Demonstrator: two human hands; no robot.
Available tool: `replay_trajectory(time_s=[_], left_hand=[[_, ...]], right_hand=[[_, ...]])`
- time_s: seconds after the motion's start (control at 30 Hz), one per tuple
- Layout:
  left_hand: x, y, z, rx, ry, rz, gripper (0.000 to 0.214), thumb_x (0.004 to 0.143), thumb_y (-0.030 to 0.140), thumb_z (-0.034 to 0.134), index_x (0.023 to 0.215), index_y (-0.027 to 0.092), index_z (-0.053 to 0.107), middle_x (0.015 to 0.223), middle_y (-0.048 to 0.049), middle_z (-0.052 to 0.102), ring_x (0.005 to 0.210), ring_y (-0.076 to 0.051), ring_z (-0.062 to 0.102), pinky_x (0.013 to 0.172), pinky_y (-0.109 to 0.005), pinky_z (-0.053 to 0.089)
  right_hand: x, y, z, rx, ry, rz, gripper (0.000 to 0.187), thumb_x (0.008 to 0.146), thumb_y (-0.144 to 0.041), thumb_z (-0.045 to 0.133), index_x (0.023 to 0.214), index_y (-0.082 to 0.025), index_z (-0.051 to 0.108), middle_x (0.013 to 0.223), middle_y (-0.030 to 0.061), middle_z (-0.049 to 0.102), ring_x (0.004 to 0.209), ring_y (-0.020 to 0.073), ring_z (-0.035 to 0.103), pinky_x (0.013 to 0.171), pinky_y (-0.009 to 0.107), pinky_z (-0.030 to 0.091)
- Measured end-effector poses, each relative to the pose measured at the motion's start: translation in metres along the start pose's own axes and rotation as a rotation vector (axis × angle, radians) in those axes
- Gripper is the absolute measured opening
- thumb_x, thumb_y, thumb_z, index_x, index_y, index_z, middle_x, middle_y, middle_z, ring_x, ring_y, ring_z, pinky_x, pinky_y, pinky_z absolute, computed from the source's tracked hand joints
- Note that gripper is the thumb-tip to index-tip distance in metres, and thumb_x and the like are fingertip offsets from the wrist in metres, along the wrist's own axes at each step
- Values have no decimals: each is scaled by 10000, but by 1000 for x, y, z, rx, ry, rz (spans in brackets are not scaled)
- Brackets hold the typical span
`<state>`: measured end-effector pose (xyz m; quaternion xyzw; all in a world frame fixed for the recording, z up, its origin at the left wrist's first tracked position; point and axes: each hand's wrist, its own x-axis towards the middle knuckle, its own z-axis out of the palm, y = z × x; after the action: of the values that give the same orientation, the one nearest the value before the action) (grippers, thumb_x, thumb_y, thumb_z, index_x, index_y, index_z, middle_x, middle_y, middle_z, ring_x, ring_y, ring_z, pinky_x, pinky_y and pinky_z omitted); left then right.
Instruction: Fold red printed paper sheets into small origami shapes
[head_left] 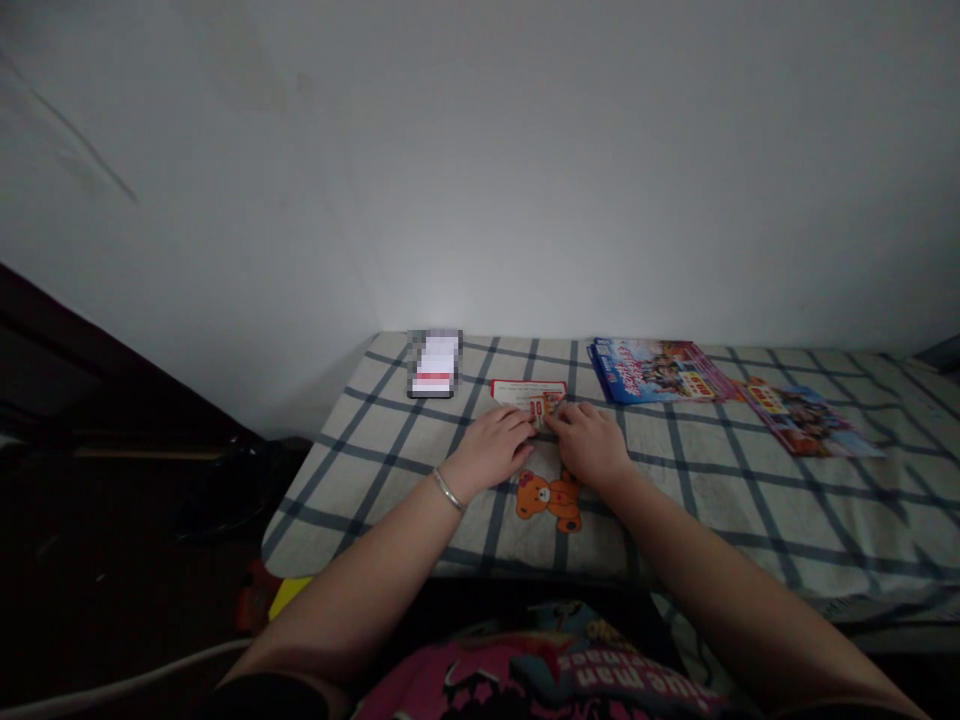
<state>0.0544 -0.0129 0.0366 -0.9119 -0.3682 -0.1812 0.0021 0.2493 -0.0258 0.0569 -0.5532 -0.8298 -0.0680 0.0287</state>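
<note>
Now, both hands together: left hand (489,450) and right hand (589,445) low over the checked cloth (757,520), fingertips (529,425) meeting on a small folded red-and-white paper (544,407), firmness of grip impossible to tell. That paper just against a red-edged card (511,391). Forearms angled inward, silver bangle (448,489) on the left wrist, printed orange teddy bear (549,500) just below the hands.

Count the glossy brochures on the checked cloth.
2. A blue brochure lies by the far edge of the checked cloth; a red-edged brochure lies just right of it, slightly nearer. Others could be hidden beneath them.
</note>
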Motion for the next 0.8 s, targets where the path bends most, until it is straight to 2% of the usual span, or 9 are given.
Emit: replay_trajectory(time_s=[0.17, 0.47, 0.67, 0.8], left_hand=[[-1, 0, -1, 2, -1, 5, 194, 903, 265, 553, 1063, 190, 633, 1216, -55, 613, 1178, -222, 506, 1035, -397, 439], [-1, -2, 0, -19, -8, 14, 236, 895, 271, 570, 1111, 201, 631, 1250, -50, 609, 1169, -223, 517, 1012, -406, 452], [0, -2, -2, -19, -15, 4, 227, 900, 283, 560, 1094, 194, 639, 1217, -54, 620, 1147, -230, 533, 1008, -399, 456], [0, -1, -3, -5, -29, 3, 238, 894, 279, 563, 1100, 185, 636, 1214, -67, 621, 1148, -235, 534, 1010, -407, 456]], right_hand=[[6, 4, -1, -25, 14, 92, 412, 908, -187, 409, 1273, -245, 592, 1153, 132, 623, 1017, 279, 523, 776, 368, 409], [17, 18, 3, -44, 30, 166, 367, 911, -163, 406, 1193, -202, 638, 1161, 142, 622, 1046, 274, 521, 775, 352, 418], [14, 2, 1, -43, 1, 16, 367, 925, -131, 370, 1188, -141, 627, 1171, 147, 629, 1060, 267, 520, 858, 373, 411], [7, -11, -2, 26, -60, -34, 323, 910, -138, 408, 1130, -164, 644, 1161, 133, 628, 1088, 259, 514, 856, 360, 422]])
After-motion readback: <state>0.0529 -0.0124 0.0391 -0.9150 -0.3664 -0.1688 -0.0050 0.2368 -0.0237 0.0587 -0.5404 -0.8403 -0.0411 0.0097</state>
